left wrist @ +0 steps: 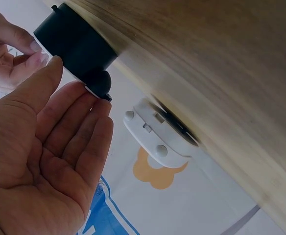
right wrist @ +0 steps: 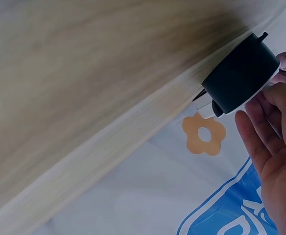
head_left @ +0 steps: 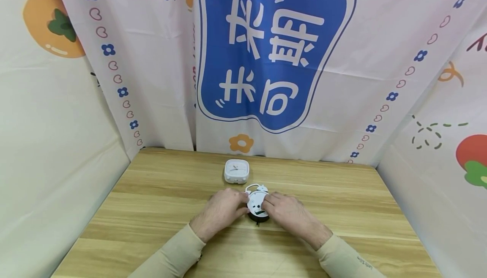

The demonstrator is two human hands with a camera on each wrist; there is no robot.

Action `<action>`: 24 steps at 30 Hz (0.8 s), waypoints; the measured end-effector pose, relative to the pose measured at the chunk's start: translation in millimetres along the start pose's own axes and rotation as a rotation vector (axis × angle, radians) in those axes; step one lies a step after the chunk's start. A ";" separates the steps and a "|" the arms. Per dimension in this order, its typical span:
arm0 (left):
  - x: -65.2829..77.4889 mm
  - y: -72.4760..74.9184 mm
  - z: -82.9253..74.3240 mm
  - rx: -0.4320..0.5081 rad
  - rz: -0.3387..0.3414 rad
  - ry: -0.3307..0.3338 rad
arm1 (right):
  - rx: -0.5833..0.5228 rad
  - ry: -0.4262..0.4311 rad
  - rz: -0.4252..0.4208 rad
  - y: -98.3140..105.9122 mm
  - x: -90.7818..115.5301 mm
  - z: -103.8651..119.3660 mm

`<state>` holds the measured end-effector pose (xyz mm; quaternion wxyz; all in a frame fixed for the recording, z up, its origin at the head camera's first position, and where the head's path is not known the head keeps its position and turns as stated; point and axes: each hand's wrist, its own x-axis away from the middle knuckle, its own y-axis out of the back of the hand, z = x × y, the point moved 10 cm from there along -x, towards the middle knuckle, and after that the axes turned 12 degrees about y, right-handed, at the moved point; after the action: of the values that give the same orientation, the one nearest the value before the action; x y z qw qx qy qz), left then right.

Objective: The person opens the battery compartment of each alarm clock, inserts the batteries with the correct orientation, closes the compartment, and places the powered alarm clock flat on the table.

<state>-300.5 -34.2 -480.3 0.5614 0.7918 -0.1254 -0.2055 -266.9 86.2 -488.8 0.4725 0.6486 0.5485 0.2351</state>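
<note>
A twin-bell alarm clock (head_left: 255, 201) has its white back panel facing up and a dark slot showing near the lower edge. Its black casing (left wrist: 77, 41) shows side-on in the left wrist view. My left hand (head_left: 224, 209) grips the clock's left edge between thumb and fingers. On the opposite side, my right hand (head_left: 286, 211) holds the clock, its fingertips bent over the right part of the back panel. The right hand's fingers (right wrist: 270, 110) hide part of that panel. A white rounded-square clock (head_left: 236, 171) stands just behind.
The wood-grain table (head_left: 160, 197) runs back to a white printed curtain (head_left: 163, 100) with a large blue patch. Fabric walls with fruit drawings rise at both sides.
</note>
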 end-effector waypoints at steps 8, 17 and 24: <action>0.3 2.6 -2.2 -0.010 -0.006 -0.024 | -0.017 0.002 -0.001 1.7 -1.1 -0.7; 1.1 4.4 -3.4 -0.005 -0.004 -0.037 | 0.037 0.040 0.014 5.6 -3.4 1.5; 1.6 4.6 -3.9 -0.018 -0.007 -0.045 | 0.153 0.091 -0.037 8.2 -1.6 6.6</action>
<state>-297.2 -33.2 -475.1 0.5647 0.7823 -0.1336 -0.2263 -257.9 82.7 -484.3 0.4004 0.6611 0.5978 0.2129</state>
